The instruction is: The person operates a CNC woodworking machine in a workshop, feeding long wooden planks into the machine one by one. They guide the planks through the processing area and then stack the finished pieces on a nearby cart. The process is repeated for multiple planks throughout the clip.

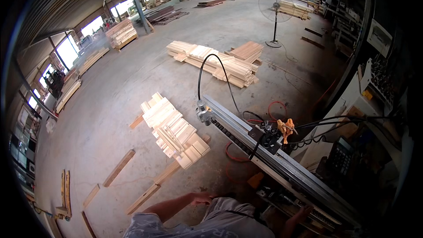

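My left hand (203,198) rests against the grey clothing at my waist, its fingers loosely stretched and holding nothing I can see. Low on the right, my right hand (303,213) lies in shadow at the near side of a long metal rail machine (286,164); its fingers are too dark to read. A black carriage with knobs (267,137) sits on the rail, with a crumpled orange object (285,128) beside it. At the rail's far end is a silver metal fitting (203,111), from which a black cable (214,55) arches.
A stack of pale boards (169,123) lies ahead on the left, near loose timber strips (119,167). Beyond is a larger lumber pile (211,61). A pedestal fan (275,24) stands farther back. Red hose (233,156) runs by the machine; a dark keypad panel (340,155) is at right.
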### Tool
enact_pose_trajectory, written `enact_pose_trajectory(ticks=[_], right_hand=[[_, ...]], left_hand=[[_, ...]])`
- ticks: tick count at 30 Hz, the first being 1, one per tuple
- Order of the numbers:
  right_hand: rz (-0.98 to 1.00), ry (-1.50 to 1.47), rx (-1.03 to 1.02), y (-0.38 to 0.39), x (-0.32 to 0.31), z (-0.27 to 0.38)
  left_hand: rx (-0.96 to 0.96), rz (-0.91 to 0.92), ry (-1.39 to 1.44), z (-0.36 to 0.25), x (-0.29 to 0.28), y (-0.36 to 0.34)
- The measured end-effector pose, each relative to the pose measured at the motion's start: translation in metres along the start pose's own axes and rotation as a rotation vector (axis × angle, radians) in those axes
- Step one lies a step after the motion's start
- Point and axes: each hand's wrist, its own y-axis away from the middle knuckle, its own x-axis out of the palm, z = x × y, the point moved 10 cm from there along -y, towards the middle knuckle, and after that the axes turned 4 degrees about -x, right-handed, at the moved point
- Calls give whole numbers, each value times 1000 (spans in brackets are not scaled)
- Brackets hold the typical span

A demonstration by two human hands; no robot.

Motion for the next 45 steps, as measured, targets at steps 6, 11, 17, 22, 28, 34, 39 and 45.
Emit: enact_pose_trajectory(ticks=[6,11,17,22,28,34,39,45], right_hand=[[-56,493,-730,14,-29,28],[14,-404,47,-13,3,-42],[25,-767,63,-2,-14,-1],[70,-777,82,-2,4,-15],[31,-834,107,-25,-25,-38],[-15,-1124,426,-23,-47,-24],[-97,-1565,569,-20,-40,-28],[64,-1812,297,-17,-31,-28]], left_hand=[[331,-413,-879,-10,-17,-54],[314,-434,-647,14,-42,-82],[150,-211,-400,-44,-42,-63],[476,-402,156,-179,-60,-62],[416,-256,396,-258,-5,-123],[486,-133,497,-249,-17,-95],[458,-71,67,-214,16,-12],[371,-101,135,-189,33,23]])
